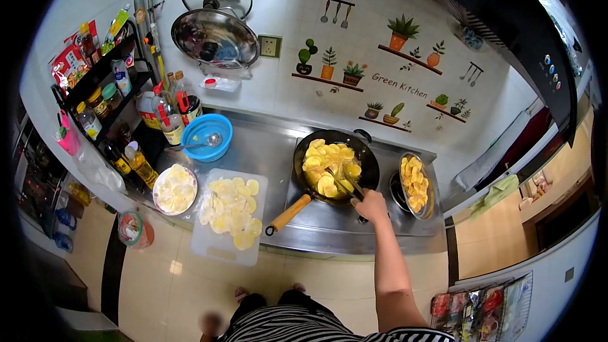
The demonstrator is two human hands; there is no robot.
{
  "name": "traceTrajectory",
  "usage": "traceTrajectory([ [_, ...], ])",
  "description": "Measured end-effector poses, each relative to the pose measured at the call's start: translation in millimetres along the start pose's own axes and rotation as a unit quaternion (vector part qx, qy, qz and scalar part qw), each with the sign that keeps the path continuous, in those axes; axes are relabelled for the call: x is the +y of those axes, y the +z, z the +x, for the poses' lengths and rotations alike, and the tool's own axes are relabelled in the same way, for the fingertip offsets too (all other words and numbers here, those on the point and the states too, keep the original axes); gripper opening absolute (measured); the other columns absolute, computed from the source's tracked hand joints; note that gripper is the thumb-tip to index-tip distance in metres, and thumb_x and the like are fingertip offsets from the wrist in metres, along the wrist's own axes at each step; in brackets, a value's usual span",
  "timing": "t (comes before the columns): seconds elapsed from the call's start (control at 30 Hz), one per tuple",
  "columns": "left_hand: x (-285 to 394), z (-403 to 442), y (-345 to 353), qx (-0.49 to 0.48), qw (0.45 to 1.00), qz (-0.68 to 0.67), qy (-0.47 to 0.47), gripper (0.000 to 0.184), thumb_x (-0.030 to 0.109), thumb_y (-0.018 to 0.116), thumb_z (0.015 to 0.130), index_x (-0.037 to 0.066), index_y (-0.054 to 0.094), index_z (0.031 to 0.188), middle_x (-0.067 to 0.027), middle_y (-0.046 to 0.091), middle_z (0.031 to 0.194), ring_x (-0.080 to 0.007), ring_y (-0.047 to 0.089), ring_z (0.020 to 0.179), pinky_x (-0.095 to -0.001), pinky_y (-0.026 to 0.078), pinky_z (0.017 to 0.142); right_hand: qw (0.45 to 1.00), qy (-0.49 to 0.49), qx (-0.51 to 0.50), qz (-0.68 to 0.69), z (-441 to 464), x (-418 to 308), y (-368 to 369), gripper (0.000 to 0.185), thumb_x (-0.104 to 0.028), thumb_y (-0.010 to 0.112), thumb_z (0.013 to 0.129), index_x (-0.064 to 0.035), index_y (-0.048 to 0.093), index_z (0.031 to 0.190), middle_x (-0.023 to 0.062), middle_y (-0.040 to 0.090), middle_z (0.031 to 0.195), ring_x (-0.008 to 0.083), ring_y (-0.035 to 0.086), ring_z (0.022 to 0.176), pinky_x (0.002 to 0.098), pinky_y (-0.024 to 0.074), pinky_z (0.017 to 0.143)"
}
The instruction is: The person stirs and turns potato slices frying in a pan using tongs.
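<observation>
My right hand [370, 205] is closed around dark chopsticks [349, 185], whose tips reach into the yellow slices [327, 157] in the black wok [371, 166]. The wok stands on the stove, its wooden handle [290, 213] pointing toward the lower left. To the right of the wok, a metal tray [430, 197] holds more yellow slices. Pale, coated slices [228, 206] lie on a white cutting board [221, 251], with a plate [158, 206] of similar slices to its left. My left hand [211, 323] hangs low at the bottom edge, blurred, its fingers not distinguishable.
A blue basket [206, 128] with a metal ladle [214, 140] stands behind the board. Bottles [170, 123] and a black spice rack [104, 104] are at the left. A range hood [506, 31] overhangs the upper right. A bin [136, 229] stands on the floor.
</observation>
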State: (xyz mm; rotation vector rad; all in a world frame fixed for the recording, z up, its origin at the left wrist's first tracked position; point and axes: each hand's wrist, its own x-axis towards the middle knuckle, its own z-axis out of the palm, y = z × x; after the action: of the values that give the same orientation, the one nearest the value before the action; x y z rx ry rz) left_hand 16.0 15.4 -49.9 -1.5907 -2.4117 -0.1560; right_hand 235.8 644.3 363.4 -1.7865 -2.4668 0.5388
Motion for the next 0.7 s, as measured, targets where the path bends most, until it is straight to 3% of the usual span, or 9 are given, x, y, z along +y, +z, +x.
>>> traceTrajectory([
  [0.07, -6.4, -1.0, -17.7, -0.233, 0.972, -0.020, -0.014, 0.012, 0.020, 0.055, 0.086, 0.008, 0.057, 0.083, -0.0080, 0.053, 0.076, -0.0207, 0.053, 0.070, -0.0365, 0.045, 0.062, 1.000, -0.010, 0.016, 0.020, 1.7, -4.3, 1.0, 0.047, -0.033, 0.067, 0.076, -0.0001, 0.061, 0.109, 0.0261, 0.062, 0.102, 0.0382, 0.059, 0.099, 0.0425, 0.0467, 0.086],
  [0.23, -5.6, -10.1, -24.5, -0.267, 0.963, -0.028, -0.028, 0.012, 0.018, 0.052, 0.088, 0.007, 0.057, 0.086, -0.0089, 0.054, 0.079, -0.0211, 0.054, 0.073, -0.0363, 0.045, 0.064, 0.998, -0.009, 0.029, 0.057, -17.3, -6.6, -26.8, 0.048, -0.033, 0.066, 0.077, -0.0027, 0.060, 0.114, 0.0254, 0.063, 0.098, 0.0378, 0.060, 0.096, 0.0430, 0.0470, 0.083],
  [0.3, -3.2, -10.4, -25.9, -0.275, 0.960, -0.033, -0.032, 0.012, 0.018, 0.052, 0.088, 0.007, 0.057, 0.086, -0.0092, 0.054, 0.080, -0.0212, 0.054, 0.074, -0.0363, 0.046, 0.064, 0.997, -0.007, 0.064, 0.029, -28.1, 5.9, -34.8, 0.043, -0.031, 0.066, 0.076, -0.0023, 0.063, 0.109, 0.0243, 0.064, 0.092, 0.0376, 0.061, 0.091, 0.0426, 0.0481, 0.080],
  [0.43, -2.2, -13.1, -17.3, 0.032, 0.996, 0.068, 0.038, 0.022, 0.035, 0.063, 0.072, 0.013, 0.063, 0.070, -0.0121, 0.059, 0.069, -0.0272, 0.058, 0.065, -0.0427, 0.046, 0.061, 0.997, 0.026, 0.066, -0.007, -34.6, 29.3, -33.6, 0.043, -0.029, 0.068, 0.073, -0.0008, 0.064, 0.106, 0.0248, 0.064, 0.091, 0.0372, 0.061, 0.091, 0.0418, 0.0479, 0.080],
  [0.5, -1.4, -14.7, -20.0, 0.072, 0.993, 0.079, 0.050, 0.023, 0.037, 0.065, 0.069, 0.014, 0.064, 0.068, -0.0124, 0.060, 0.067, -0.0279, 0.058, 0.064, -0.0435, 0.046, 0.060, 0.996, 0.048, 0.074, -0.010, -30.7, 33.8, -29.5, 0.043, -0.027, 0.069, 0.072, 0.0003, 0.064, 0.104, 0.0255, 0.063, 0.091, 0.0374, 0.061, 0.091, 0.0409, 0.0474, 0.081],
  [0.57, 1.2, -9.1, -32.6, -0.113, 0.990, -0.072, -0.032, 0.012, 0.021, 0.061, 0.077, 0.009, 0.062, 0.081, -0.0085, 0.058, 0.079, -0.0249, 0.056, 0.071, -0.0405, 0.045, 0.063, 0.996, 0.071, 0.045, -0.016, -19.9, 35.5, -19.8, 0.039, -0.026, 0.070, 0.071, 0.0006, 0.065, 0.099, 0.0247, 0.064, 0.091, 0.0371, 0.061, 0.090, 0.0415, 0.0477, 0.081],
  [0.6, -0.5, 1.1, -31.7, -0.114, 0.990, -0.071, -0.030, 0.012, 0.021, 0.061, 0.077, 0.009, 0.062, 0.081, -0.0085, 0.058, 0.079, -0.0249, 0.056, 0.071, -0.0405, 0.045, 0.063, 0.997, 0.043, 0.059, -0.029, -14.4, 35.3, -13.9, 0.039, -0.028, 0.069, 0.071, 0.0007, 0.065, 0.096, 0.0241, 0.064, 0.091, 0.0368, 0.061, 0.091, 0.0416, 0.0477, 0.081],
  [0.67, -4.6, 19.7, -32.6, -0.345, 0.931, -0.088, -0.081, 0.010, 0.018, 0.063, 0.067, 0.014, 0.057, 0.061, -0.0055, 0.055, 0.064, -0.0224, 0.053, 0.059, -0.0391, 0.042, 0.055, 0.998, 0.032, 0.059, -0.018, -4.3, 31.0, -5.2, 0.040, -0.029, 0.069, 0.071, 0.0013, 0.065, 0.097, 0.0243, 0.064, 0.092, 0.0370, 0.061, 0.091, 0.0414, 0.0478, 0.081],
  [0.7, -5.1, 19.4, -29.1, -0.345, 0.931, -0.086, -0.080, 0.010, 0.018, 0.063, 0.067, 0.014, 0.057, 0.061, -0.0055, 0.055, 0.064, -0.0224, 0.053, 0.059, -0.0391, 0.042, 0.055, 0.998, 0.020, 0.058, -0.009, -0.1, 26.6, -2.4, 0.041, -0.029, 0.068, 0.072, 0.0018, 0.065, 0.097, 0.0245, 0.064, 0.092, 0.0371, 0.061, 0.092, 0.0412, 0.0479, 0.082],
])
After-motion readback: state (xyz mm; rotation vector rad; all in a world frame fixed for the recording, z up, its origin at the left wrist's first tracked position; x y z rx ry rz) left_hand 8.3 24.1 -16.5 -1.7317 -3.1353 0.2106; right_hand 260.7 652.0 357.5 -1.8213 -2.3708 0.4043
